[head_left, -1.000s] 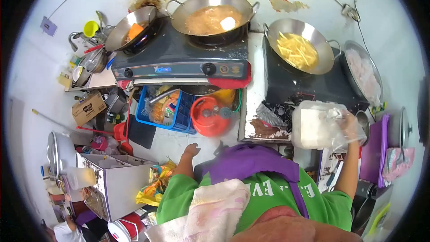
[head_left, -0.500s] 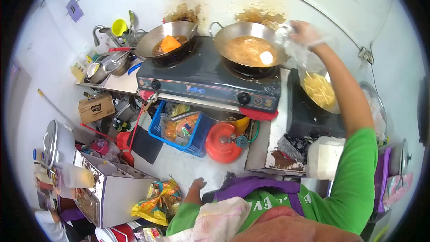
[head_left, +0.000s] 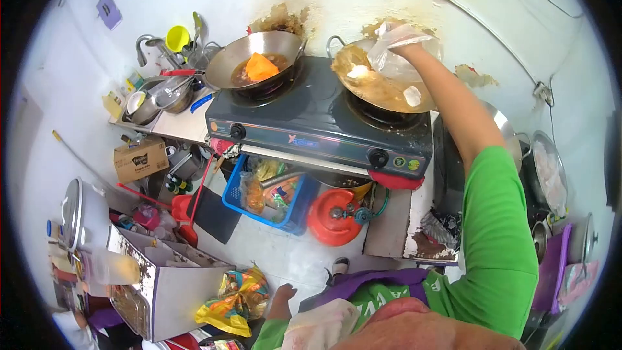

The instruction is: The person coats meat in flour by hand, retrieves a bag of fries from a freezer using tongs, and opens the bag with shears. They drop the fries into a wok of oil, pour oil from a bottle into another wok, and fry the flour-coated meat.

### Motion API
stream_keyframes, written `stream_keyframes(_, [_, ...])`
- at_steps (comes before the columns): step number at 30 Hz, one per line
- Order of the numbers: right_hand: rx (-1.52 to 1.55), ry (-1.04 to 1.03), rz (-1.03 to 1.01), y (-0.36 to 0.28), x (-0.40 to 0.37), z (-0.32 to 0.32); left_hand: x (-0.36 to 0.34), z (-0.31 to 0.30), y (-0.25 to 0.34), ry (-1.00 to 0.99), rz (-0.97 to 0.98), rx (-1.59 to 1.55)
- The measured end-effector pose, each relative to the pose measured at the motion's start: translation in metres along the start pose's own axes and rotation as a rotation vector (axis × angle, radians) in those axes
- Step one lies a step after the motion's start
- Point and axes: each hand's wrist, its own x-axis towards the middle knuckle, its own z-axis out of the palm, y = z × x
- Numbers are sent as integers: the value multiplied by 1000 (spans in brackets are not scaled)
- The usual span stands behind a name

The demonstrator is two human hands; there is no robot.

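Over the right wok (head_left: pixel 389 94) my right hand (head_left: pixel 407 50) grips a clear plastic bag (head_left: pixel 392 57), whose folds partly cover the fingers. The bag hangs above brown, foamy liquid (head_left: pixel 379 87) in that wok, where two bright white patches show. My left hand (head_left: pixel 284 293) hangs low at my side, its fingers loosely apart and holding nothing. On the left burner of the gas stove (head_left: pixel 278 113) another wok (head_left: pixel 223 58) has an orange piece (head_left: pixel 260 67) in dark liquid.
Below the stove are a blue basket (head_left: pixel 295 210) of packaged food and a red gas tank (head_left: pixel 334 217). Pans and bowls crowd the sink (head_left: pixel 150 84) at left. Further right stands a pan (head_left: pixel 549 172) with a plastic bag in it. A yellow bag (head_left: pixel 223 311) lies near my left hand.
My right hand has moved left with the plastic bag, from the right wok's edge to over its middle. My left hand hangs slightly lower in view. The view has shifted.
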Motion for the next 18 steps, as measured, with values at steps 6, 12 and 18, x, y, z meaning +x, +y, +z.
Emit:
stream_keyframes(6, [251, 125, 96, 20, -98, -100, 7, -118, 172, 50, 571, 42])
stream_keyframes(12, [1649, 664, 196, 74, -291, -70, -135, -260, 453, -436, 1124, -517])
stream_keyframes(18, [927, 960, 643, 98, -445, -49, -157, -215, 601, -343, 1164, -778])
